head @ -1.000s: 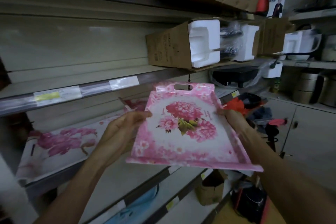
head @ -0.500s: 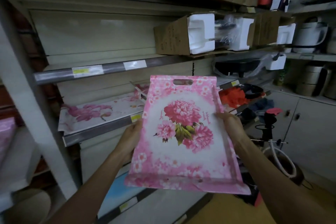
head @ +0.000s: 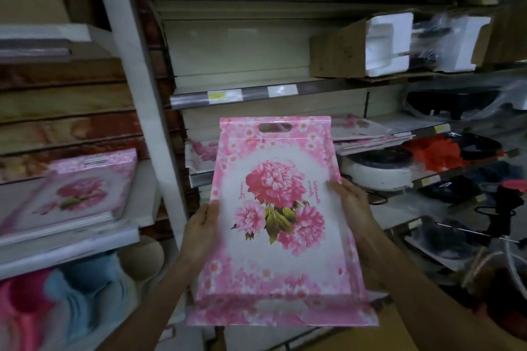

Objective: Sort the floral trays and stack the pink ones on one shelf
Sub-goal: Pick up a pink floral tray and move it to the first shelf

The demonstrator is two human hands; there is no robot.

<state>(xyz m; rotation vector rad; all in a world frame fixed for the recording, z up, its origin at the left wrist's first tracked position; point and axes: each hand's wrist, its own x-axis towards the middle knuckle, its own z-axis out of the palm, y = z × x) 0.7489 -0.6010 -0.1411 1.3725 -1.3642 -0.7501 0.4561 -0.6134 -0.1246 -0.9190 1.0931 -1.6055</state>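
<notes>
Swung left since earlier, pink floral tray (head: 281, 225) sits centre frame, left hand (head: 199, 229) and right hand (head: 352, 204) pinching its side edges; edge-only grip could slip short of the pink stack (head: 71, 194) at left; tray's script blurred, shelf tags (head: 225, 95) unreadable.

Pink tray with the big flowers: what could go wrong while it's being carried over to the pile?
The pink tray is held only by its side edges, left hand and right hand, so it might slip out. The white shelf post stands between it and the stack of pink trays on the left shelf, so a corner could bump it. That stack looks uneven, so a careless drop could make it slide.
</notes>
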